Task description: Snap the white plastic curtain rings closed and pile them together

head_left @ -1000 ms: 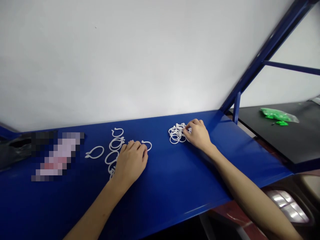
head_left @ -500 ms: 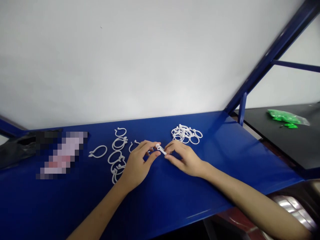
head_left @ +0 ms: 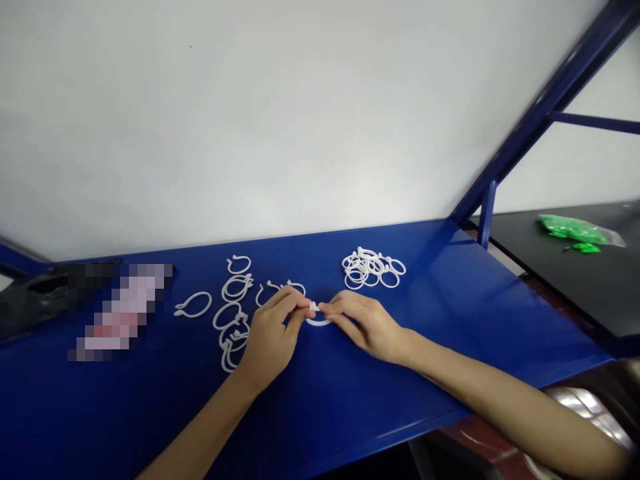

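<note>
A white plastic ring [head_left: 319, 323] is pinched between both hands above the blue table [head_left: 360, 387]. My left hand [head_left: 274, 328] grips one side of it near the small knobbed ends, and my right hand [head_left: 369, 325] grips the other side. Fingertips cover part of the ring, so I cannot tell whether its ends are joined. Left of my left hand lie several open white rings [head_left: 229, 315] with loose ends. A few more rings [head_left: 297, 288] show just behind that hand. Beyond my right hand sits a pile of white rings [head_left: 369, 267] that look closed.
A single white ring [head_left: 196, 305] lies apart at the left, near a blurred-out pinkish item [head_left: 133, 300] and a black plastic bag [head_left: 35, 300]. On a black table [head_left: 600, 287] at the right is a bag of green pieces [head_left: 573, 229]. A white wall [head_left: 300, 120] rises behind.
The ring between my hands has turned from edge-on so its loop now hangs toward me. Both hands have drawn closer together on it, with the fingertips pinching near its ends.
</note>
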`<state>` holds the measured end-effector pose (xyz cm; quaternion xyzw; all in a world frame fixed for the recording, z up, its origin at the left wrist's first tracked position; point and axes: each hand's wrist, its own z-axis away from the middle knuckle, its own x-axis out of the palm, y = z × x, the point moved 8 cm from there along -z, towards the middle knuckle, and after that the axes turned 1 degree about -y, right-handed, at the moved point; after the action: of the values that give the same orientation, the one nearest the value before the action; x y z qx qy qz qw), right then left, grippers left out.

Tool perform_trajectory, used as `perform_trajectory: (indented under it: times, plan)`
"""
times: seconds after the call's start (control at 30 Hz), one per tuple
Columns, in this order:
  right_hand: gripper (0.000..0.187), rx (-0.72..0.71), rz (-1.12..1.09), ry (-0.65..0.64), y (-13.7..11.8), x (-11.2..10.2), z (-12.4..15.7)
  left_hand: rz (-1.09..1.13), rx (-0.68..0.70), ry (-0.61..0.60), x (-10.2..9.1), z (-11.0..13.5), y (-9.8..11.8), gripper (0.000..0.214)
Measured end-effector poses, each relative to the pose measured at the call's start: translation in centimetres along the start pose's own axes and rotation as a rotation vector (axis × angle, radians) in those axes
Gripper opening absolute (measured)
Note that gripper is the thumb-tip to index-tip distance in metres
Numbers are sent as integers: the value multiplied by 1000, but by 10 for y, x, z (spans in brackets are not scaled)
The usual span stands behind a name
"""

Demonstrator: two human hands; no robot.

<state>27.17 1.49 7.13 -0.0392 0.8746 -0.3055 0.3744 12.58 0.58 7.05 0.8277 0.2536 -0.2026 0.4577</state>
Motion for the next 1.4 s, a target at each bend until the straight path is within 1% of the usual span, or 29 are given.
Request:
perform_trajectory:
  times: [0.13,0.2,0.27,0.33,0.4,0.43,0.47,0.5,0.57,0.6,0.67,0.73,0.8,0.87,0.93,0.97,1.03,1.1,1.13,1.2,1.27,1.33,1.4]
  plan:
    - [21,-36,74,-56,-3,5,1,-37,54,-22,1,1,3,20]
    - [21,-38,120,-53,-2,4,0,-74,74,-41,3,1,3,20]
    - [21,-39,215,-36,1,0,-3,-155,106,-77,6,0,3,17]
    - [21,-6,382,34,9,-15,-7,-305,128,-115,10,0,-2,14]
    - [20,109,602,163,24,-43,-8,-494,107,-137,12,-1,-11,18]
    - [19,213,720,234,35,-61,-6,-580,84,-146,13,-1,-16,20]
    - [19,321,825,278,46,-77,-2,-649,60,-154,12,0,-22,20]
    - [19,410,907,287,57,-90,2,-698,43,-167,13,0,-26,19]
    - [18,558,1006,256,77,-110,10,-745,39,-206,14,1,-31,18]
    - [18,610,1019,227,85,-116,14,-752,49,-219,15,1,-31,19]
    - [21,670,1018,162,97,-120,19,-747,79,-220,15,0,-29,20]
    - [24,681,1018,113,102,-118,21,-719,115,-187,13,-1,-23,20]
    - [24,667,1035,104,101,-116,20,-666,165,-146,11,-1,-16,19]
    - [24,623,1045,137,94,-113,16,-608,224,-109,10,-1,-8,19]
    - [23,546,1010,189,83,-108,10,-563,282,-88,11,1,0,17]
    - [23,497,961,208,76,-103,7,-546,311,-81,12,2,4,17]
    - [21,391,791,206,62,-87,1,-525,369,-60,13,4,11,15]
    - [20,297,551,141,48,-61,-4,-515,418,-36,15,6,18,14]
    - [21,272,426,102,42,-48,-5,-513,437,-26,15,7,20,13]
    - [23,271,220,30,35,-23,-6,-510,462,-18,17,9,24,11]
    - [19,296,80,5,32,-7,-4,-506,483,-12,18,10,27,10]
    - [15,318,-2,28,33,0,-2,-496,491,-6,18,11,28,9]
    - [17,323,-35,75,35,-1,0,-459,482,-1,18,11,29,6]
